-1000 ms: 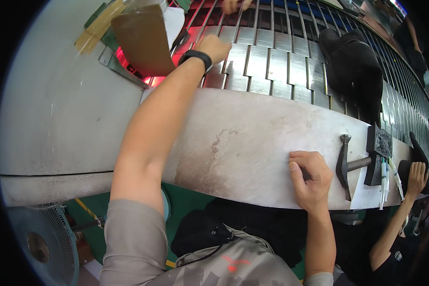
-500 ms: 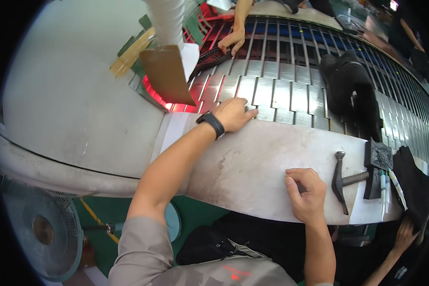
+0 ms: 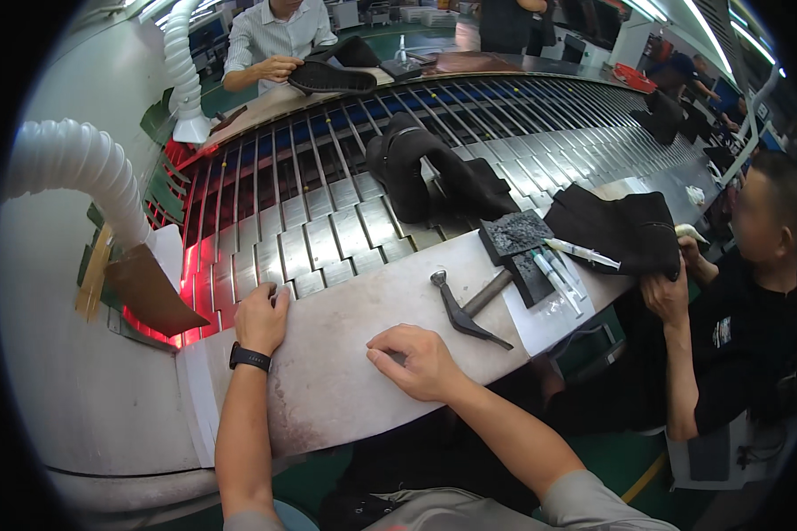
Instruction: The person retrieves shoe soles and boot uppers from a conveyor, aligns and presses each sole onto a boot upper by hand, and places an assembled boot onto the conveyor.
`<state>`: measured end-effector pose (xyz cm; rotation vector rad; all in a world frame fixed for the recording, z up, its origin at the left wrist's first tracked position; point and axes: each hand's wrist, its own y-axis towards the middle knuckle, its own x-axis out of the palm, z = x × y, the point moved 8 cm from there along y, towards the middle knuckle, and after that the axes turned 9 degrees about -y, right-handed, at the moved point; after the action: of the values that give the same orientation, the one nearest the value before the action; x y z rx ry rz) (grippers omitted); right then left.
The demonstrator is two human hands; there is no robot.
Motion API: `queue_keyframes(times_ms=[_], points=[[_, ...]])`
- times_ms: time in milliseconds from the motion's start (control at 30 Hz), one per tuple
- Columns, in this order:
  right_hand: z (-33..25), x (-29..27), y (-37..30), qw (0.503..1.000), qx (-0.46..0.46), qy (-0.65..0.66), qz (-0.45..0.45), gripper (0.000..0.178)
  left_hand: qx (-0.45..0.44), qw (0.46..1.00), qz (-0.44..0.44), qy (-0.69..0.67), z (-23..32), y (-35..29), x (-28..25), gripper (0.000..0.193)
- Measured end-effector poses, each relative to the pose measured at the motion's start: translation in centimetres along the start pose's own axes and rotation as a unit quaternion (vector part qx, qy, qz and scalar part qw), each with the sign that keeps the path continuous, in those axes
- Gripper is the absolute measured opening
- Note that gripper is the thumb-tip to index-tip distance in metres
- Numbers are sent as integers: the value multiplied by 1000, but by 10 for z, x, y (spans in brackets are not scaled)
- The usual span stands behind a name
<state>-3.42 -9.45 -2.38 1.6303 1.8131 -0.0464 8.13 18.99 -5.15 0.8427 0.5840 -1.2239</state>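
My left hand (image 3: 261, 319) rests on the pale worktable (image 3: 319, 389) at its conveyor edge, fingers extended and holding nothing. A dark watch is on that wrist. My right hand (image 3: 416, 363) lies on the tabletop nearer to me, loosely curled with a gap between thumb and forefinger; nothing shows in it. Just right of it is a hammer (image 3: 469, 311) with a dark curved head. Behind the hammer, a black boot (image 3: 403, 173) lies on the slatted metal conveyor (image 3: 314, 243), its shaft bent over toward the right.
Syringes (image 3: 560, 281) lie beside a dark rough block (image 3: 515, 233). At right, a co-worker holds a black boot upper (image 3: 613, 232). Across the conveyor, another person holds a black-soled boot (image 3: 332, 78). Left stand a white ribbed hose (image 3: 84, 173) and a red-lit machine opening with a brown flap (image 3: 155, 290).
My view has swung up and to the right, bringing both co-workers into sight. The person across has drawn the sole back from the conveyor's red-lit end. My hands stay on the table.
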Motion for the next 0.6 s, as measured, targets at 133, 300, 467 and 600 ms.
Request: queue_keyframes(times_ms=[133, 300, 467, 600], points=[[3, 3, -3, 1000, 5, 12, -3, 13, 15, 1000, -1, -1, -3, -3, 0, 43], [2, 5, -8, 1000, 2, -5, -2, 15, 15, 1000, -14, 7, -3, -6, -1, 44], [8, 3, -9, 1000, 27, -1, 3, 17, 32, 999, -12, -7, -2, -4, 3, 43], [9, 8, -4, 1000, 1, -11, 12, 20, 28, 999, -13, -18, -13, 0, 2, 44]])
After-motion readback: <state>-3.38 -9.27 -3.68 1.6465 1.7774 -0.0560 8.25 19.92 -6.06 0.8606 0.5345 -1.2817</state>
